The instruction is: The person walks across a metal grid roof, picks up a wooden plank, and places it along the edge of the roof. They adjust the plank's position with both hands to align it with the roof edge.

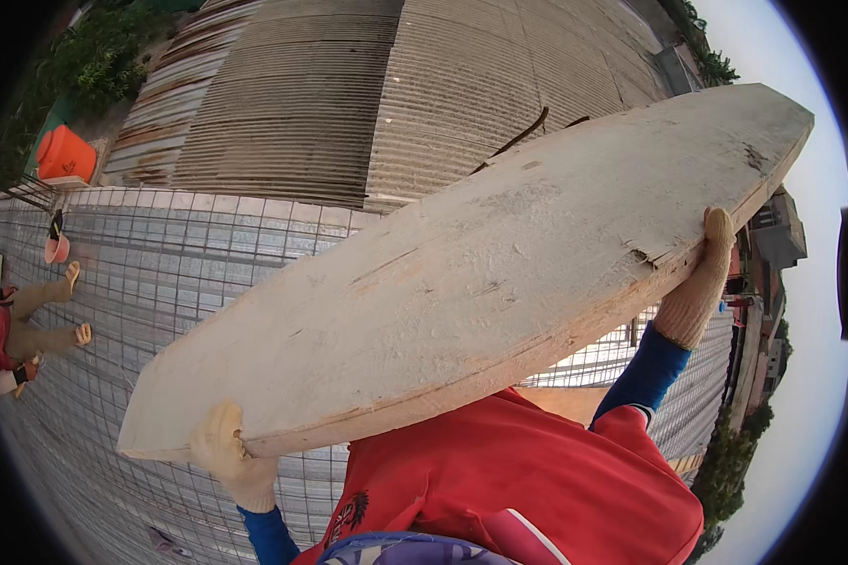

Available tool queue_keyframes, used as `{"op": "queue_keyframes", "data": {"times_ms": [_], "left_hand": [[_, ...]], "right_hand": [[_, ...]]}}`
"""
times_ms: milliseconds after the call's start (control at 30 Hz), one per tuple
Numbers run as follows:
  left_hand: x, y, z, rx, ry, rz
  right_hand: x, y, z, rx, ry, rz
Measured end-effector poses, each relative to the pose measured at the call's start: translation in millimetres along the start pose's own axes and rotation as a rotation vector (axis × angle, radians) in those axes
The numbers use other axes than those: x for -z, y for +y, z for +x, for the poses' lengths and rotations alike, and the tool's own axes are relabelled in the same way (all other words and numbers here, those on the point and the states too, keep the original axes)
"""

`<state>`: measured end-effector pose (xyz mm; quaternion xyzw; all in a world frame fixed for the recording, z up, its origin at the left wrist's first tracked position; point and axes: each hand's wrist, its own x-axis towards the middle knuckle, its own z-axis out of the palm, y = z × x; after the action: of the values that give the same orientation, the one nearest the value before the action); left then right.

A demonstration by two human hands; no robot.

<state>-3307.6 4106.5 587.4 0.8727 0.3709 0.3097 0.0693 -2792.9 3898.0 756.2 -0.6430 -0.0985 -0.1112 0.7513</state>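
Note:
A long, thick wooden board point(462, 273), greyed with what looks like dried cement, spans the view at a slant in front of my red shirt. Its right end is raised higher in the picture than its left. My left hand point(231, 454), in a cream knit glove, grips the near edge by the left end, with the thumb on the upper face. Farther along the same edge, my right hand point(699, 278) in a matching glove clasps the board near a chipped, split spot. The fingers beneath the board are hidden.
Steel rebar mesh point(217, 235) lies over metal decking below me. At the far left another person point(19, 330) stands on it, near a pink bucket point(57, 249). An orange tub point(66, 153) sits by the edge, and corrugated roofs point(292, 94) lie beyond.

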Motion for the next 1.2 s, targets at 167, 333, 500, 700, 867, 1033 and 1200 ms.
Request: {"op": "queue_keyframes", "data": {"times_ms": [167,333,500,700,867,1033,1200], "left_hand": [[18,-18,-9,0.126,0.100,0.118],[36,-35,-47,0.316,0.101,0.171],[61,-41,-101,0.524,-0.009,0.285],[89,-35,-137,0.755,-0.063,0.374],[96,-17,-158,0.944,-0.078,0.464],[88,4,-161,1.120,-0.110,0.625],[42,24,-163,1.312,-0.156,0.675]], "right_hand": [[-84,-35,-21,-0.003,-0.329,-0.023],[-185,-15,-64,0.073,-0.471,-0.076],[-254,40,-92,-0.191,-0.738,-0.008],[-341,109,-181,-0.374,-0.960,-0.031],[-400,158,-249,-0.543,-1.133,-0.066],[-459,195,-330,-0.683,-1.307,-0.182],[-524,251,-383,-0.778,-1.508,-0.306]]}}
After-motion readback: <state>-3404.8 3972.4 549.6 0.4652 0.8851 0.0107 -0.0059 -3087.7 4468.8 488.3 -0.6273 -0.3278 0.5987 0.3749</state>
